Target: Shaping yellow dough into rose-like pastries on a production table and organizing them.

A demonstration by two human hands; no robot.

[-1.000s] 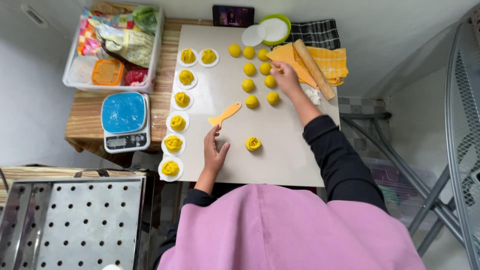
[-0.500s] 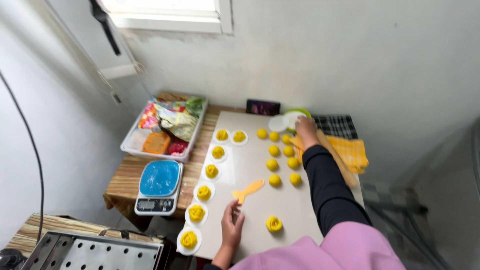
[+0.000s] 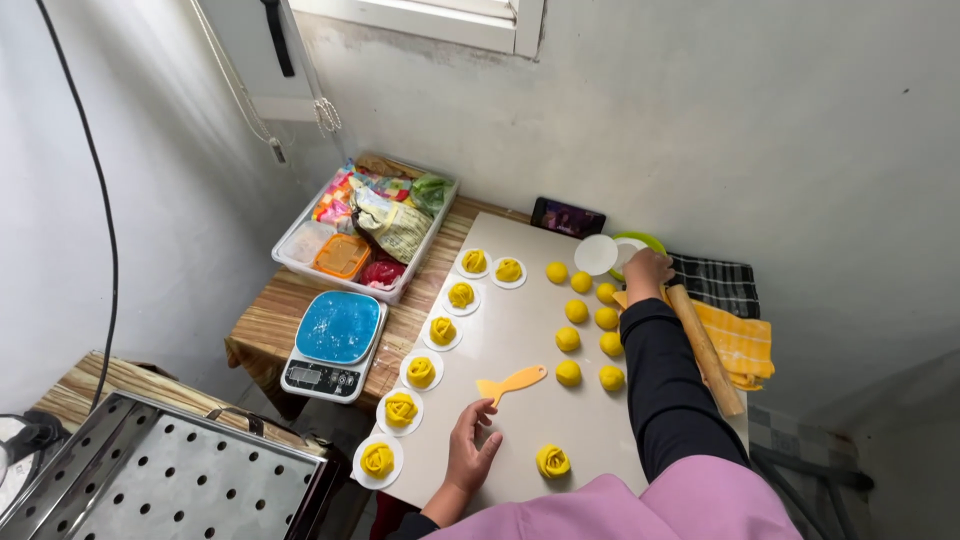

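My left hand point(image 3: 472, 442) rests flat on the pale work mat point(image 3: 520, 330), fingers apart, just below a yellow plastic scraper point(image 3: 511, 382). A shaped yellow dough flower point(image 3: 552, 461) lies to its right. My right hand point(image 3: 647, 268) reaches to the far end of the mat, at the rim of a green bowl point(image 3: 640, 243) beside a white round paper point(image 3: 596, 254); whether it holds anything I cannot tell. Several yellow dough balls point(image 3: 568, 339) sit in two rows by my right arm. A column of dough flowers on white papers point(image 3: 421, 372) runs down the mat's left edge.
A blue-topped kitchen scale point(image 3: 335, 343) stands left of the mat. Behind it is a white tray point(image 3: 363, 228) of packets and tubs. A wooden rolling pin point(image 3: 705, 348) lies on a yellow cloth point(image 3: 745, 345). A phone point(image 3: 567, 217) leans at the wall. A perforated steel tray point(image 3: 170, 475) lies lower left.
The view has tilted up towards the wall and window. My right hand moved from the dough balls further back to the green bowl. My left hand stayed on the mat.
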